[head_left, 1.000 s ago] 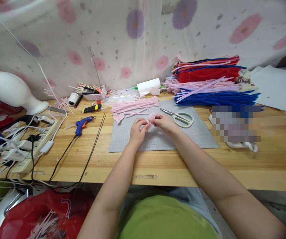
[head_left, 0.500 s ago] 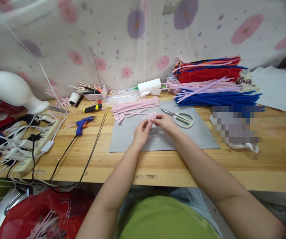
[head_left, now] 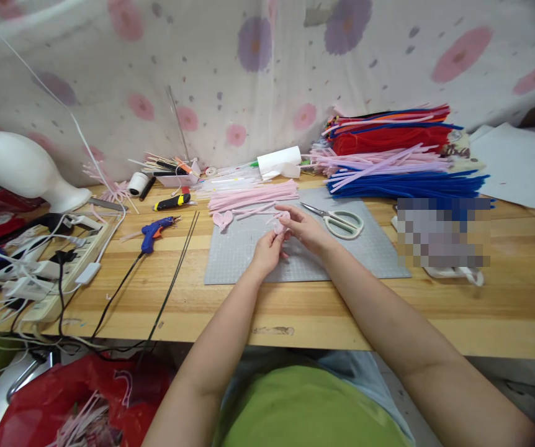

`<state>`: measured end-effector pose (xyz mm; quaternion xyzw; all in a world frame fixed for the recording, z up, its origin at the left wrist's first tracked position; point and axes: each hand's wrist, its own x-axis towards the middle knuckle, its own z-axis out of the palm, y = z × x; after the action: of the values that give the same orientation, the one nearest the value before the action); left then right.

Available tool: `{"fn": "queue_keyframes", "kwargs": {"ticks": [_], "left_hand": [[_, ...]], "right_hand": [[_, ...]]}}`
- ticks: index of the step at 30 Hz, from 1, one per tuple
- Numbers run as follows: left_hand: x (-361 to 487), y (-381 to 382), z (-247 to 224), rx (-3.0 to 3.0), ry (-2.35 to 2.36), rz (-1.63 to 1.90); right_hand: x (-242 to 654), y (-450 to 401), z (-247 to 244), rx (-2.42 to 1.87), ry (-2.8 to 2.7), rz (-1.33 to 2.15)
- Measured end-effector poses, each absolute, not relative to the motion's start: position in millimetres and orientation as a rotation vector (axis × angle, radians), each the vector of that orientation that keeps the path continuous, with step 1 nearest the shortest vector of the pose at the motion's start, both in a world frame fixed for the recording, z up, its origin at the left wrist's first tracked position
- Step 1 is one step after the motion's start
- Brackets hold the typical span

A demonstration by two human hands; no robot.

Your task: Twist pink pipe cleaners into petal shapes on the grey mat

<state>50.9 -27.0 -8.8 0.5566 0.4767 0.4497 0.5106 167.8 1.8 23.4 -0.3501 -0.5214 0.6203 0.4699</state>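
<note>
Left hand: thumb and fingers close together, grasping a small looped piece of pale pink fuzzy stem. Right hand: fingers partly spread, index reaching past the piece, thumb against it; cannot tell whether this hand pinches it too.

Piece location: between both hands, over the left half of a flat grey gridded cutting mat on a pale wooden table. Fingers hide part of it; exact shape cannot be read.

On the mat's far left corner: a pale pink heart-shaped fuzzy-stem form, lying apart from the hands. Along the mat's far edge: a flat bundle of pale pink fuzzy stems, with a few loose stems on its near side. Right of the right hand, near it: metal scissors with pale green-white handles, tips pointing far left.

Left of the mat: two thin dark green rods, side by side; farther left, a blue hot-glue gun with orange trigger. Beyond these, a yellow-and-black utility knife.

Far right: stacked fuzzy stems, red bundle above, blue bundle on the near side
</note>
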Motion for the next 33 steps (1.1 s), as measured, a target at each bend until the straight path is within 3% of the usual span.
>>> {"fn": "queue_keyframes", "kwargs": {"ticks": [4, 17, 24, 33], "left_hand": [[51, -27, -5, 1.234, 1.091, 1.076], [48, -32, 7, 1.024, 1.113, 1.031], [45, -29, -10, 1.403, 1.162, 0.875], [51, -29, -10, 1.367, 1.071, 1.017]], "right_hand": [[171, 3, 22, -0.855, -1.282, 1.567], [178, 11, 21, -1.095, -1.592, 1.26], [192, 17, 19, -1.111, -1.892, 1.19], [177, 6, 24, -0.964, -1.463, 1.459]]}}
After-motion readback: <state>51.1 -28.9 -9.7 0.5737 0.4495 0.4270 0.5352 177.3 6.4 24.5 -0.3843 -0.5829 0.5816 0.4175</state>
